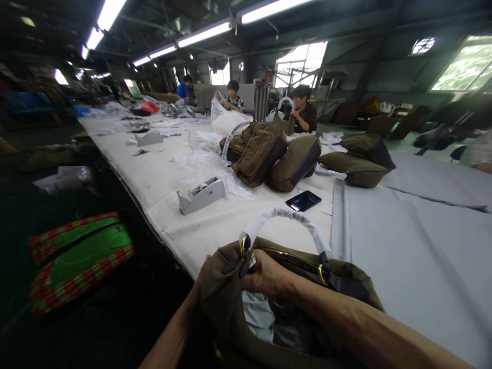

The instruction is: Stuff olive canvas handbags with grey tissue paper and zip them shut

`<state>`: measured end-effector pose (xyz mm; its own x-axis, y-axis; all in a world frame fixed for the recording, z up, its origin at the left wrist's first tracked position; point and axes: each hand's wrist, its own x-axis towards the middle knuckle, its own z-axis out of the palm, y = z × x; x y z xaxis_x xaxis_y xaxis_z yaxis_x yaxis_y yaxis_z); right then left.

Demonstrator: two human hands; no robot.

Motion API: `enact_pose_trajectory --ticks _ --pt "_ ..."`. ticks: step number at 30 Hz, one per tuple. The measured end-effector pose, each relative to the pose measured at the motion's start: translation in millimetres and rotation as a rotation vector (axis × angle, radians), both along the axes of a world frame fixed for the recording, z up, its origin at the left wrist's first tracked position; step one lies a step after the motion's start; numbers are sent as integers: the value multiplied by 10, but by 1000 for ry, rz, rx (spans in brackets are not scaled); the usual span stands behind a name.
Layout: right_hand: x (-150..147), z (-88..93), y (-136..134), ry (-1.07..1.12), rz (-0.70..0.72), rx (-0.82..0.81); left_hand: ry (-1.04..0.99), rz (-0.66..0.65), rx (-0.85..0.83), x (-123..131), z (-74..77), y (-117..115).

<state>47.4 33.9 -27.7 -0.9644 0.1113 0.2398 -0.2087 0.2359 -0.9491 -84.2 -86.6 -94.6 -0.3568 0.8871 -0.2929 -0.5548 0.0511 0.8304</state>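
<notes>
An olive-brown handbag stands unzipped at the table's near edge, pale grey lining showing inside. Its arched handle is wrapped in white material and joined to the bag by gold rings. My left hand grips the outside of the bag's left end, its fingers mostly hidden behind the fabric. Reaching through the opening, my right hand is closed at the inside of that same end, beside the zipper. A bit of white shows by its fingers; the fingertips are hidden.
Beyond the bag lie a phone, a grey tape dispenser and several similar bags. Clear plastic is spread behind the dispenser. A green and red checked bag is low on the left. Several people sit farther along the table.
</notes>
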Motion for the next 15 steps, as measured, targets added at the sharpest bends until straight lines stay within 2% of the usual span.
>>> enact_pose_trajectory --ticks 2,4,7,9,10,12,15 --pt "-8 -160 12 87 44 188 53 -10 31 -25 138 -93" --pt "-24 -261 12 132 46 317 312 -38 127 -36 346 -191" --pt "-20 -238 -10 136 -68 384 993 -58 221 53 631 -267" --pt "12 -144 -30 114 -117 444 1401 33 189 179 712 -251" --pt "35 -90 -38 86 -111 485 1523 119 172 248 716 -231" --pt "87 9 -45 -1 -40 603 1599 273 170 373 681 -197" --pt "156 85 -32 -97 80 736 1538 385 158 491 627 -218"
